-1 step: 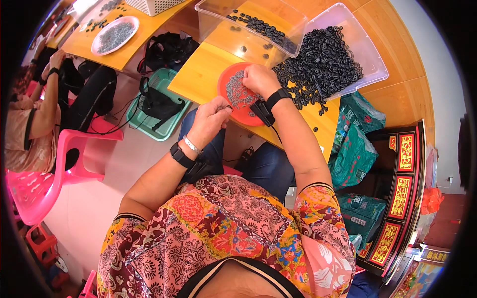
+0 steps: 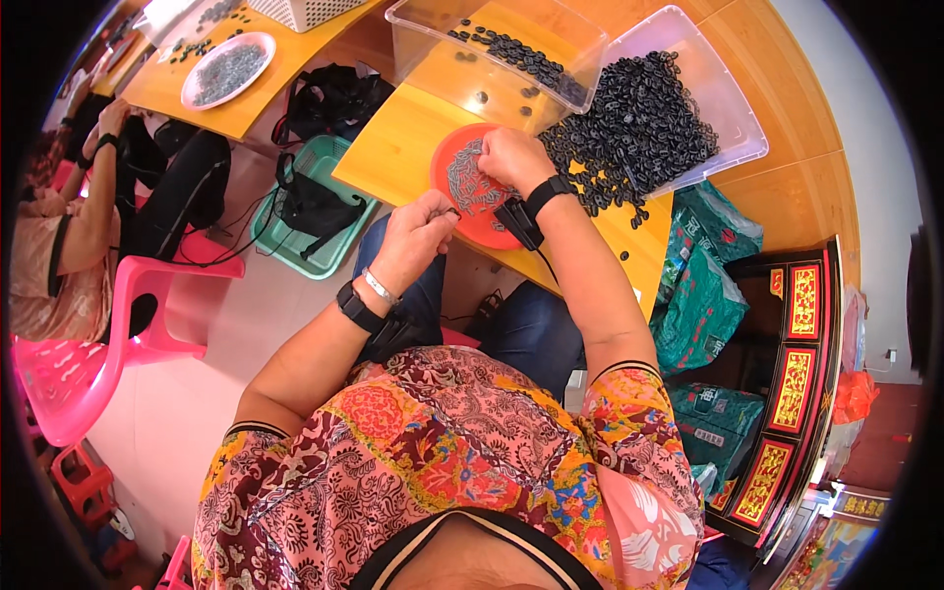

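A red plate full of small grey metal pieces sits on the yellow table's near edge. My right hand is over the plate's right side, fingers bent and closed at the pieces; what they pinch, if anything, is hidden. Just off the plate's lower left rim, my left hand pinches a small dark part, mostly covered by thumb and finger. To the right, a large heap of small black oval parts spills from a tilted clear tray onto the table.
A clear bin with more black parts stands behind the plate. Green bags and a carved cabinet are at my right. Leftward are a green basket, a pink chair and a seated co-worker by another table.
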{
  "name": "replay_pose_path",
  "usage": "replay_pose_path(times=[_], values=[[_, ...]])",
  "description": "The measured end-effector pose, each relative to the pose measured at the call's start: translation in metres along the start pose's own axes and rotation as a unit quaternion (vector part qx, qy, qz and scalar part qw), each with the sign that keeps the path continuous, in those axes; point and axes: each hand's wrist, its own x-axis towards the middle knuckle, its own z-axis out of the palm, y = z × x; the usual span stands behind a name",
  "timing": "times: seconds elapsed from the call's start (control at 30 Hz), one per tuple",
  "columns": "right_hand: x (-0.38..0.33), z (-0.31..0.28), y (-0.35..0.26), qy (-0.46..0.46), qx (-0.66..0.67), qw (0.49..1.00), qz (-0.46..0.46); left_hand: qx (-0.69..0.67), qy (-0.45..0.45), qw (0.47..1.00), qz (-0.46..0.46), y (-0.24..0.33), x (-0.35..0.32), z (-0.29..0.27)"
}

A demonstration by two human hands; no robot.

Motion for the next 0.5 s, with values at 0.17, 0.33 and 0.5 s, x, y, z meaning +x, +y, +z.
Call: replay_pose_path(times=[0.17, 0.33, 0.5], values=[[-0.009, 0.002, -0.003, 0.029, 0.012, 0.999, -0.018, 0.014, 0.005, 1.0, -0.011, 0.001, 0.0, -0.001], [-0.028, 0.004, 0.023, 0.079, 0.298, 0.951, -0.008, -0.062, -0.029, 0.996, -0.051, 0.0, 0.002, -0.003], [-0.05, 0.01, 0.028, 0.053, 0.581, 0.811, 0.036, -0.118, -0.033, 0.99, -0.074, -0.006, 0.003, -0.006]])
